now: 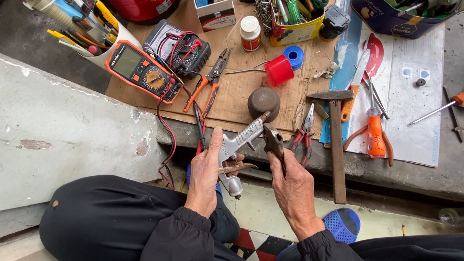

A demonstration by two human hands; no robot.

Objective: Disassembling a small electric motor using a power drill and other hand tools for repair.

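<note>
Head view shows 2 black-sleeved forearms reaching forward from the lap, wrists level, hands close together but apart. Left hand (205, 171) is wrapped shut around the handle of a silver metal spray gun (237, 144), thumb up along it. Right hand (294, 188) is clamped on dark pliers (273, 143), jaws meeting the gun's body. Gun's long axis runs diagonally, nozzle pointing up-right toward the hammer (335, 134), just left of that hammer, over the concrete ledge (427, 175).

A makeshift street-side repair workshop: hammer (335, 128), pliers (210, 80), multimeter (144, 70) and tool tin (293, 14) spread on cardboard (236, 95).
</note>
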